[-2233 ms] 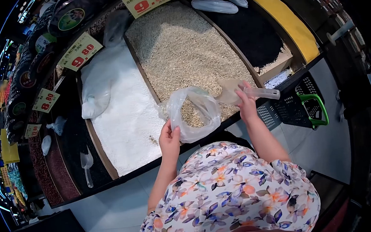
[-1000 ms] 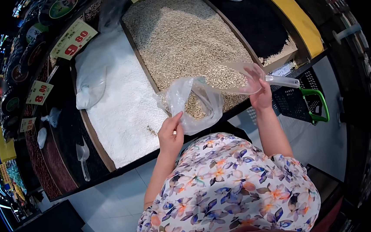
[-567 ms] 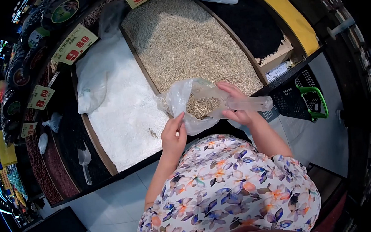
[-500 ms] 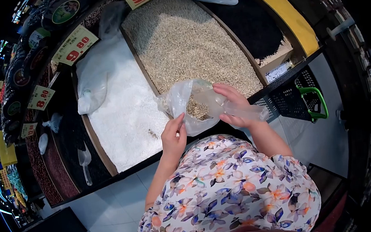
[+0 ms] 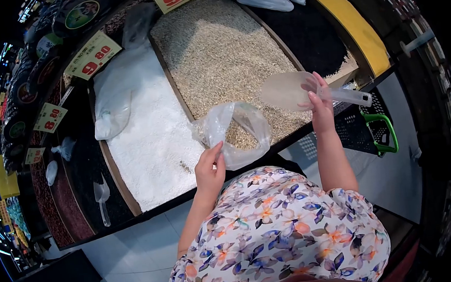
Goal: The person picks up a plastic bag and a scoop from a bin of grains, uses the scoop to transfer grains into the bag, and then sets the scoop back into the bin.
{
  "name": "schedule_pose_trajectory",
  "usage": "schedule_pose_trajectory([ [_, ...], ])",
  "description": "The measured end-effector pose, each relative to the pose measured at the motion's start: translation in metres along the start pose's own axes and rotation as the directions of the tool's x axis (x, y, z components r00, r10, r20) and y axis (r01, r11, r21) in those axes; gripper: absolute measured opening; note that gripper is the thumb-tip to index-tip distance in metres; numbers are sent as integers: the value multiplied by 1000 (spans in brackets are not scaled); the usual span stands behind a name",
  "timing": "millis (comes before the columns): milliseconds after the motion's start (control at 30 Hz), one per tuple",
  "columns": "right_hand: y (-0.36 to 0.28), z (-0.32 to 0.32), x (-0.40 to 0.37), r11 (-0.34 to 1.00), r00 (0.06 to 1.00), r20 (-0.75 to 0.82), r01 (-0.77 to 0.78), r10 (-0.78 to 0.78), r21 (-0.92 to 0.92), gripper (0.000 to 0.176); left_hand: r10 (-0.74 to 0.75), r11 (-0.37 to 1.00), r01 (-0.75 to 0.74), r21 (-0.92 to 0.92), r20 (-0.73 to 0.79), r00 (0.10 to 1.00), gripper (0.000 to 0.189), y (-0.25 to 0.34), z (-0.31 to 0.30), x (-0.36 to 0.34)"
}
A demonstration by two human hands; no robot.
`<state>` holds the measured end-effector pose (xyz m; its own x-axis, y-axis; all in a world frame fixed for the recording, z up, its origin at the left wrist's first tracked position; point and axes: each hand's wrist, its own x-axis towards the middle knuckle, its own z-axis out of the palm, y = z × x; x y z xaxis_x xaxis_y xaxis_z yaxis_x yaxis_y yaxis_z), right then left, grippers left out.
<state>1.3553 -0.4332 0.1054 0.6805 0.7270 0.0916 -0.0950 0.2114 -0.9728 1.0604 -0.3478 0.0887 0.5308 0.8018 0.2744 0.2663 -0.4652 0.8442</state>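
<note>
My left hand (image 5: pixel 210 167) pinches the near left rim of a clear plastic bag (image 5: pixel 258 125), whose mouth stands open. Inside the bag lies a heap of beige grain (image 5: pixel 240 137). In my right hand (image 5: pixel 319 102) is a translucent scoop (image 5: pixel 285 91), held with its blade pointing left and its handle sticking out to the right. The blade looks empty and hangs over the front right of a bin of beige grain (image 5: pixel 223 45). The bag is at the near edge of the same bin.
Left of the grain is a bin of white grains (image 5: pixel 151 141), with a tied bag (image 5: pixel 113 115) lying on it. Another scoop (image 5: pixel 103 198) rests on dark grain further left. Price signs (image 5: pixel 93 55) line the back. A green-handled basket (image 5: pixel 381 131) stands at right.
My right hand has moved right and up with the scoop, away from the bag's mouth. My left hand still grips the bag in nearly the same place.
</note>
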Motion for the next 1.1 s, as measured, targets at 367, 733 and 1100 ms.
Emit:
schedule_pose_trajectory([
  [367, 92, 28, 50, 981, 965, -182, -173, 187, 90, 67, -44, 997, 47, 54, -53, 998, 29, -3, -1, -2],
  [733, 106, 49, 61, 902, 945, -168, -202, 282, 380, 56, -64, 996, 66, 53, -53, 997, 27, 6, -3, -2],
  [1100, 78, 0, 22, 841, 988, -82, -66, 130, 537, 53, -19, 999, 19, 46, -13, 1000, 30, 1, -5, -3],
])
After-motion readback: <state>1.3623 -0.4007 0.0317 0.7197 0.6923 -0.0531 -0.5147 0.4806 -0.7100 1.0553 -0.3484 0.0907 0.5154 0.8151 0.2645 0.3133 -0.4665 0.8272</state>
